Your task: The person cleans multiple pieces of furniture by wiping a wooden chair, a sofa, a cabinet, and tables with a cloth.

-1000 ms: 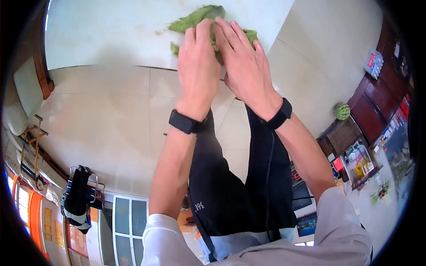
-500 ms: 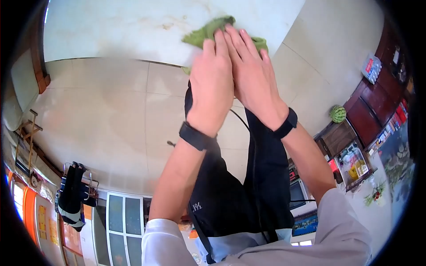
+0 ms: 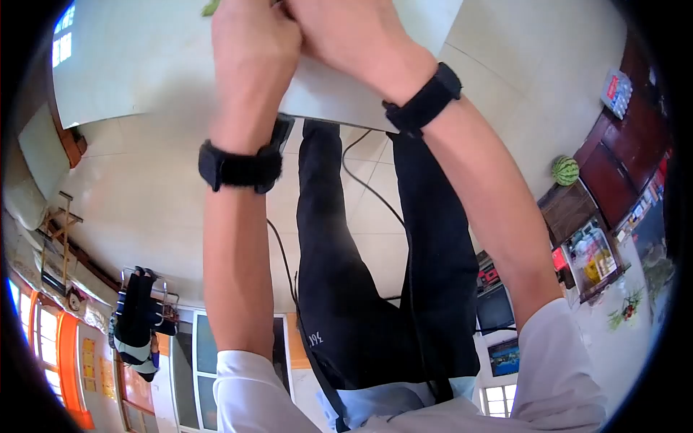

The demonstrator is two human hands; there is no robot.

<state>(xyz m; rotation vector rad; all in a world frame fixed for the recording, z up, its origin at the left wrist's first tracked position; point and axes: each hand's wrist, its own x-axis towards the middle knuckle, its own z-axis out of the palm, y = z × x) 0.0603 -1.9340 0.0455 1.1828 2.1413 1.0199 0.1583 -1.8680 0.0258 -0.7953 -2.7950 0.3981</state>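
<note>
Both hands are over the pale tabletop (image 3: 144,72) at the top of the head view. My left hand (image 3: 256,43) and my right hand (image 3: 346,32) touch each other, and their fingertips run out past the top edge of the view. A small bit of green cloth (image 3: 210,8) shows beside my left hand; the rest of the cloth is out of view or hidden. What the fingers hold cannot be made out. Each wrist wears a black band.
The table's near edge crosses above my legs. A dark cable hangs by my legs. Right: a watermelon (image 3: 565,170), a pack of bottles (image 3: 617,94) and dark red cabinets (image 3: 599,180). Another person (image 3: 133,325) sits in a chair at the lower left.
Both hands have moved up and to the left, farther over the table. The green cloth went with them and has mostly left the view.
</note>
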